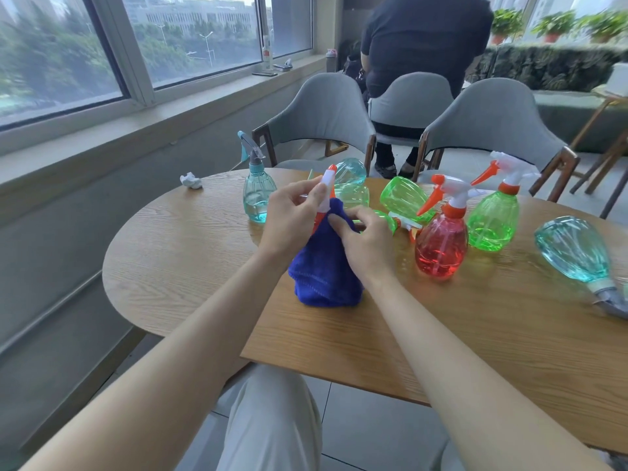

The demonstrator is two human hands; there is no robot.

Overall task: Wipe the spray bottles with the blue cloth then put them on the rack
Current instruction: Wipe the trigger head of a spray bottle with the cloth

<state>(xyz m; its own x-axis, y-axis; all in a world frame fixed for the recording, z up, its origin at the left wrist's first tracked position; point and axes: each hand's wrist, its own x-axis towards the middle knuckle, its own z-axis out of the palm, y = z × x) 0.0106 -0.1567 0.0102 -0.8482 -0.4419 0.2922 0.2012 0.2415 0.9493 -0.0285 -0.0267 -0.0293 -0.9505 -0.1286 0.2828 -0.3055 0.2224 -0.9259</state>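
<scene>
Fingers (317, 193) of left hand (292, 219) pinch spray head (327, 186); right hand (367, 243) grips blue cloth (323, 270).

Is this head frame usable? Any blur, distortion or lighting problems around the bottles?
Head view: daylight from the windows, soft shadows; wide-angle bending at the window frames and table rim. The teal bottle lying at far right is smeared by blur; the red bottle, both hands (left, right) and blue cloth are sharp enough.
</scene>
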